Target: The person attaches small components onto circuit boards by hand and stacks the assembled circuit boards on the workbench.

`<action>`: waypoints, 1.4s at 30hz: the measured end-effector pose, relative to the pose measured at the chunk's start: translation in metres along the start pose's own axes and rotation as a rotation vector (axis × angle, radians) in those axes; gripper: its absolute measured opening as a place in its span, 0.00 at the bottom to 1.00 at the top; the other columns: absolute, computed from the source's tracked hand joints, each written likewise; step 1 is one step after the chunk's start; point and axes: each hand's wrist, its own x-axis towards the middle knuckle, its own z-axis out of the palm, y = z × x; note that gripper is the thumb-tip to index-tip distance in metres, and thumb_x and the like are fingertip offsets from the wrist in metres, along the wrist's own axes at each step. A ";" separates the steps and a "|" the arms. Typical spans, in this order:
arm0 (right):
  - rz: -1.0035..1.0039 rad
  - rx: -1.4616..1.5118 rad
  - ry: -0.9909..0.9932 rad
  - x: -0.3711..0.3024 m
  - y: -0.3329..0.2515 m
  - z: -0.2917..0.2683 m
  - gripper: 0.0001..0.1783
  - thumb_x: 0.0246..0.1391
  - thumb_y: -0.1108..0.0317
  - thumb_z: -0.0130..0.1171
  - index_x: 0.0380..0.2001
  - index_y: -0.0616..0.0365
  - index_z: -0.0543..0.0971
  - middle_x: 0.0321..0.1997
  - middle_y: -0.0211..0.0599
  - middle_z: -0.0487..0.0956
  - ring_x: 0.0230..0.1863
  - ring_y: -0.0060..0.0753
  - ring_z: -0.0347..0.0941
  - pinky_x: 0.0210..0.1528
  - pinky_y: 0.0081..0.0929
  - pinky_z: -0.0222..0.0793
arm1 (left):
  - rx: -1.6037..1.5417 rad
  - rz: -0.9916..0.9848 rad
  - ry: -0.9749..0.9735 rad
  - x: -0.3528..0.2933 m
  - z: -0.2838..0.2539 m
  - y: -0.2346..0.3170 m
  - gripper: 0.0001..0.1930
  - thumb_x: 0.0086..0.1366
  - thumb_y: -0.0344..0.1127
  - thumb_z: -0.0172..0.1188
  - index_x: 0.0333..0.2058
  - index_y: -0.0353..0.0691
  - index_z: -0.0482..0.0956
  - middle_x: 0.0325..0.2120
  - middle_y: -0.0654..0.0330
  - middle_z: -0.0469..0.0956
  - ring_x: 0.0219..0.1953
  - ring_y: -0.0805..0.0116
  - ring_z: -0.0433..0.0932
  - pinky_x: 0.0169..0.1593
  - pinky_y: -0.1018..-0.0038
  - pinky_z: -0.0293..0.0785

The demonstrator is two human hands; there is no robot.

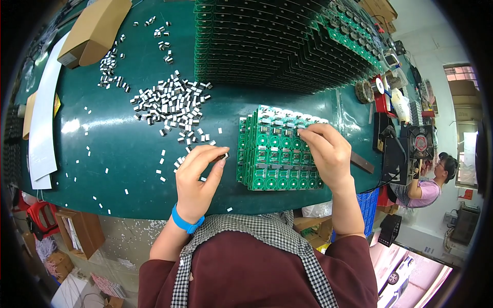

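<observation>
Far L on green worktop: cardboard box & long white panel. Then loose pile of small blk/wht parts. Of the two hands, L hand is at pile's near edge, thumb & forefinger almost closed, pinching one small dark part. Stack of green PCBs lies btwn hands, taller PCB stacks behind. R hand is over PCBs' R side, fingertips together at top row; can't tell if gripping anything.
</observation>
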 end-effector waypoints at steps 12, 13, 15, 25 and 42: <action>-0.003 -0.010 0.011 -0.003 -0.003 0.002 0.11 0.39 0.83 0.62 0.30 0.62 0.81 0.30 0.37 0.78 0.29 0.35 0.77 0.30 0.25 0.73 | -0.062 -0.014 -0.009 -0.003 0.004 -0.001 0.13 0.56 0.19 0.60 0.41 0.34 0.79 0.34 0.55 0.79 0.35 0.67 0.79 0.39 0.75 0.76; 0.002 -0.008 0.016 -0.003 -0.004 0.003 0.10 0.39 0.83 0.62 0.30 0.62 0.81 0.30 0.37 0.78 0.29 0.35 0.77 0.30 0.25 0.73 | -0.152 -0.067 0.019 -0.005 0.005 0.000 0.13 0.56 0.19 0.60 0.42 0.33 0.79 0.34 0.55 0.79 0.35 0.67 0.80 0.40 0.76 0.76; 0.001 -0.040 -0.014 -0.004 -0.007 0.001 0.12 0.39 0.82 0.63 0.32 0.61 0.81 0.31 0.37 0.78 0.30 0.35 0.77 0.30 0.26 0.73 | -0.193 -0.057 0.011 -0.009 0.005 0.002 0.14 0.56 0.18 0.60 0.42 0.33 0.78 0.34 0.55 0.80 0.35 0.68 0.80 0.40 0.76 0.77; -0.074 0.475 -0.096 -0.004 -0.072 0.007 0.22 0.38 0.76 0.68 0.42 0.59 0.79 0.38 0.37 0.78 0.35 0.37 0.78 0.35 0.27 0.75 | -0.197 0.083 -0.218 -0.014 0.007 0.019 0.19 0.54 0.16 0.60 0.45 0.32 0.68 0.37 0.54 0.76 0.39 0.67 0.79 0.46 0.73 0.76; 0.220 0.806 0.044 -0.023 -0.084 0.017 0.11 0.39 0.82 0.67 0.30 0.63 0.81 0.35 0.40 0.81 0.37 0.32 0.80 0.36 0.24 0.77 | -0.154 0.217 -0.141 -0.015 0.009 0.021 0.10 0.48 0.24 0.68 0.31 0.37 0.79 0.31 0.57 0.79 0.32 0.62 0.79 0.35 0.72 0.76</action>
